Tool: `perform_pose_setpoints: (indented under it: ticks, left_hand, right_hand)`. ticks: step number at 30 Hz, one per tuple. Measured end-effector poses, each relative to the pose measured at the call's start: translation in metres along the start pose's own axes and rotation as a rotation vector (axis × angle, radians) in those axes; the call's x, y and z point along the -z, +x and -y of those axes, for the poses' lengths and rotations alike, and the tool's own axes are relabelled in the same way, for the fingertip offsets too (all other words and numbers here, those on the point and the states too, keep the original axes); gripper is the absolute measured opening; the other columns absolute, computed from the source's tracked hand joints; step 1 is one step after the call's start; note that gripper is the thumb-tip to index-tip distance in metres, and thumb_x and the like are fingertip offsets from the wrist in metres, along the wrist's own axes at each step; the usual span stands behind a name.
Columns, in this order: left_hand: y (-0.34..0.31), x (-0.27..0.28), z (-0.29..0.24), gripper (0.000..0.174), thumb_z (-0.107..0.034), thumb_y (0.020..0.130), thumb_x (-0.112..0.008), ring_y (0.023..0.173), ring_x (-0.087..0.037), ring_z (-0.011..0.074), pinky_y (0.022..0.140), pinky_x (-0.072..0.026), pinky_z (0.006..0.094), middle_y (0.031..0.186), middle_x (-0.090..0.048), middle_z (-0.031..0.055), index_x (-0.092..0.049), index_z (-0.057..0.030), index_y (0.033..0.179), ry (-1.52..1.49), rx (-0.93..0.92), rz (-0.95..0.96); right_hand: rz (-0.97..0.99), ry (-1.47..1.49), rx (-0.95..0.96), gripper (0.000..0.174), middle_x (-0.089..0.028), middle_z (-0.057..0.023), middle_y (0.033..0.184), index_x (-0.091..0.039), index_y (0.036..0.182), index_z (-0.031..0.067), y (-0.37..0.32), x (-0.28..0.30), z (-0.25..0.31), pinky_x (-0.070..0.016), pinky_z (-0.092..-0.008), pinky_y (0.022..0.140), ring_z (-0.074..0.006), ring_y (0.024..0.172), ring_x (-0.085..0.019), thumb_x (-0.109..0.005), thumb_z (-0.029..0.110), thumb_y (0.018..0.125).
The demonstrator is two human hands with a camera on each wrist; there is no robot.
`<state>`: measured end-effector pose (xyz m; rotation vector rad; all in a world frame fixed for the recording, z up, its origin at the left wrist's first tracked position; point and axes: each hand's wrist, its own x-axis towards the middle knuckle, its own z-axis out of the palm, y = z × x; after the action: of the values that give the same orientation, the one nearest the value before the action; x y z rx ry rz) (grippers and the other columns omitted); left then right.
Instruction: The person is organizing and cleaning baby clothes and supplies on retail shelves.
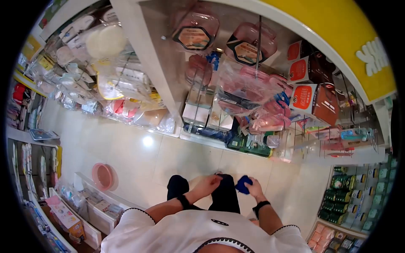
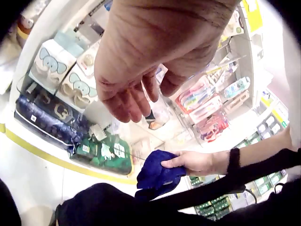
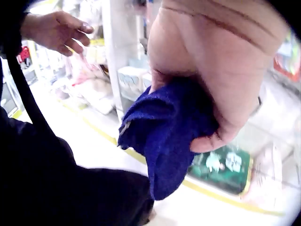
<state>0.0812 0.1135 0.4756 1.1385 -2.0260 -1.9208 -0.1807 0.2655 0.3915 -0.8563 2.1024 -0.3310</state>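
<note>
A dark blue cloth [image 1: 243,184] hangs folded from my right hand [image 1: 255,188], whose fingers and thumb grip it beside my right knee. In the right wrist view the bunched cloth [image 3: 171,127] fills the middle, its lower end drooping free. My left hand [image 1: 207,185] hovers over my lap with nothing in it. Its fingers [image 2: 134,101] hang loosely curled in the left wrist view, apart from the cloth.
Ahead stands a shelf unit with pink plastic containers [image 1: 196,31], red-brown boxes [image 1: 314,101] and green packages [image 1: 249,145] at floor level. A pink basin [image 1: 103,176] is on the tiled floor to the left. Low shelves of green packs [image 1: 339,198] stand at the right.
</note>
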Motion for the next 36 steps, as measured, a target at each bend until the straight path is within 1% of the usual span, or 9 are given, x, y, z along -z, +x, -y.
perform_pose_setpoints:
  ticks: [5,8,12,16,21,26,30,31,36]
  left_hand:
    - [-0.033,0.049,-0.041,0.054,-0.021,0.080,-0.065,0.109,-0.051,0.0296,0.093,-0.0402,0.0342,0.120,-0.050,0.0179,-0.042,-0.0076,0.127,0.237,-0.492,-0.166]
    - [-0.069,0.079,-0.078,0.069,-0.019,0.078,-0.068,0.109,-0.051,0.0251,0.095,-0.0389,0.0342,0.123,-0.048,0.0148,-0.030,-0.0098,0.135,-0.166,-0.212,0.199]
    - [-0.101,0.110,-0.109,0.055,-0.006,0.080,-0.061,0.099,-0.052,0.0150,0.087,-0.0436,0.0271,0.110,-0.054,0.0073,-0.037,-0.0064,0.129,-0.553,0.022,0.051]
    - [-0.108,0.128,-0.101,0.041,-0.004,0.082,-0.055,0.092,-0.057,0.0195,0.077,-0.0491,0.0296,0.102,-0.055,0.0098,-0.041,-0.0042,0.120,-0.724,0.205,-0.211]
    - [-0.113,0.139,-0.128,0.048,-0.035,0.093,-0.041,0.112,-0.045,0.0182,0.098,-0.0336,0.0351,0.120,-0.047,0.0044,-0.033,-0.0091,0.132,-0.982,0.075,0.045]
    - [-0.086,0.142,-0.128,0.048,-0.033,0.092,-0.047,0.103,-0.051,0.0145,0.089,-0.0416,0.0287,0.119,-0.050,0.0062,-0.037,-0.0058,0.131,-0.925,0.036,0.151]
    - [-0.034,0.166,-0.118,0.039,-0.024,0.090,-0.053,0.087,-0.058,0.0120,0.074,-0.0471,0.0242,0.103,-0.060,0.0057,-0.047,-0.0055,0.124,-0.524,0.086,0.098]
    - [-0.013,0.170,-0.103,0.032,-0.021,0.089,-0.054,0.083,-0.060,0.0131,0.072,-0.0470,0.0242,0.093,-0.062,0.0050,-0.053,-0.0041,0.117,-0.533,0.001,-0.024]
    - [0.072,0.217,-0.093,0.039,-0.005,0.081,-0.053,0.102,-0.052,0.0276,0.089,-0.0414,0.0331,0.113,-0.052,0.0191,-0.045,0.0025,0.119,-0.136,-0.376,-0.619]
  right_hand:
    - [0.425,0.340,0.167,0.046,-0.058,-0.0118,0.107,-0.054,0.117,0.0020,-0.061,0.037,0.156,-0.0424,-0.0300,0.089,-0.0217,0.101,-0.054,-0.067,0.010,0.073]
    - [0.584,0.577,0.275,0.044,-0.056,-0.0044,0.106,-0.054,0.115,0.0016,-0.115,0.056,0.242,-0.0420,-0.0272,0.087,-0.0150,0.097,-0.052,-0.067,0.010,0.075]
    - [0.439,0.825,0.332,0.048,-0.055,-0.0050,0.111,-0.049,0.121,0.0025,-0.141,0.027,0.291,-0.0391,-0.0273,0.091,-0.0144,0.101,-0.051,-0.065,0.013,0.078]
    - [-0.230,0.445,0.564,0.051,-0.039,-0.0184,0.126,-0.045,0.128,0.0122,-0.151,-0.017,0.328,-0.0337,-0.0345,0.099,-0.0321,0.118,-0.039,-0.064,0.019,0.081]
    - [-0.046,0.478,0.728,0.057,-0.031,-0.0228,0.133,-0.035,0.135,0.0135,-0.141,-0.020,0.343,-0.0260,-0.0375,0.104,-0.0362,0.126,-0.030,-0.058,0.029,0.085]
    - [-0.023,0.787,0.480,0.068,-0.032,-0.0183,0.132,-0.030,0.137,0.0142,-0.136,-0.005,0.343,-0.0355,-0.0354,0.098,-0.0287,0.120,-0.037,-0.065,0.016,0.079]
    - [0.030,1.164,0.267,0.063,-0.051,-0.0062,0.110,-0.033,0.135,0.0126,-0.113,0.005,0.341,-0.0435,-0.0263,0.083,-0.0151,0.094,-0.053,-0.057,-0.001,0.077]
    - [0.019,1.118,0.250,0.062,-0.052,-0.0065,0.110,-0.034,0.134,0.0121,-0.106,0.006,0.340,-0.0440,-0.0261,0.082,-0.0149,0.093,-0.053,-0.057,-0.001,0.077]
    - [0.029,1.036,0.142,0.058,-0.053,-0.0073,0.108,-0.038,0.129,0.0102,-0.082,0.015,0.336,-0.0461,-0.0264,0.077,-0.0152,0.090,-0.054,-0.058,-0.001,0.076]
